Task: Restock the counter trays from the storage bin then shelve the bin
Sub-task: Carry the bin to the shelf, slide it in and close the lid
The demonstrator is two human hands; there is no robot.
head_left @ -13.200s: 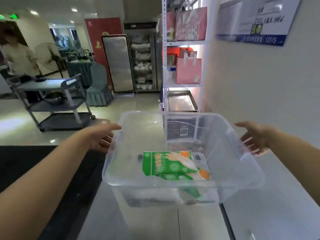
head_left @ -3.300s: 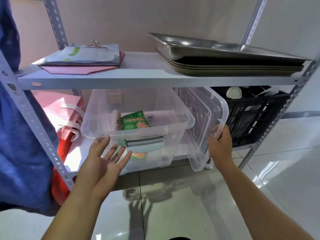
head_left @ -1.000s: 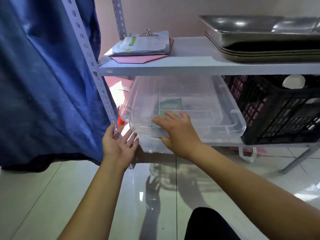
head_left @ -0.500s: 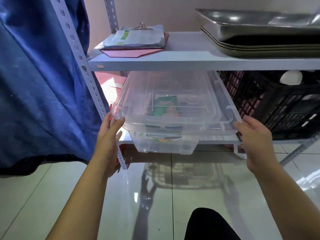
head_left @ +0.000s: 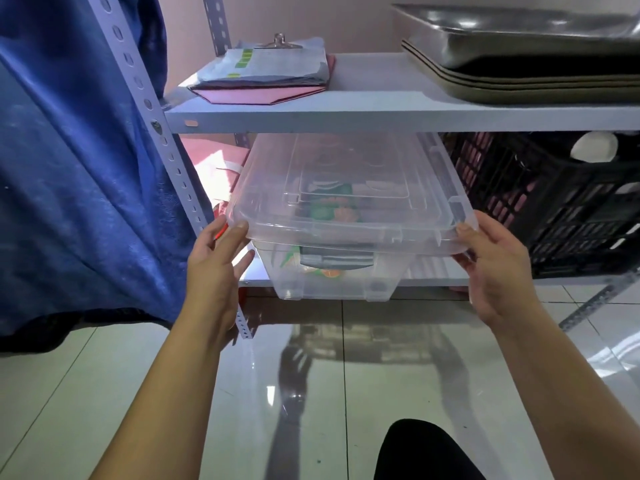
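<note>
Clear storage bin sits on the lower shelf, front end overhanging the edge. Lid lies on top. My left hand grips the lid's near left corner; my right hand grips its near right corner. Green packet visible inside.

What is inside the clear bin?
Through the lid of the bin, a green packet and a dark grey item show; anything beneath them is covered.
</note>
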